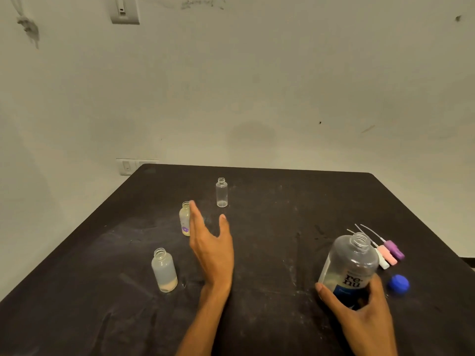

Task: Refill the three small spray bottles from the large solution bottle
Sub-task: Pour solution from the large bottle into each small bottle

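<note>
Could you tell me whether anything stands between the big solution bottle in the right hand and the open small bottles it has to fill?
Only the left hand. It hangs open over the table beside the flower-print bottle, between the solution bottle in the right hand's grip and the three small bottles. All three necks are uncapped.

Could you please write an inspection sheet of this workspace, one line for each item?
Surface: black table, dusty, whitish smears.
Job's things: three small bottles, uncapped, upright: clear one, purple-flower one, frosted one with little liquid; large solution bottle open, tilted.
Clutter: three spray tops lying together; blue cap.
Grips: left hand open beside the flower bottle; right hand grips the large bottle.
Cables: nothing seen.
Surroundings: stained wall, switch plate.
</note>
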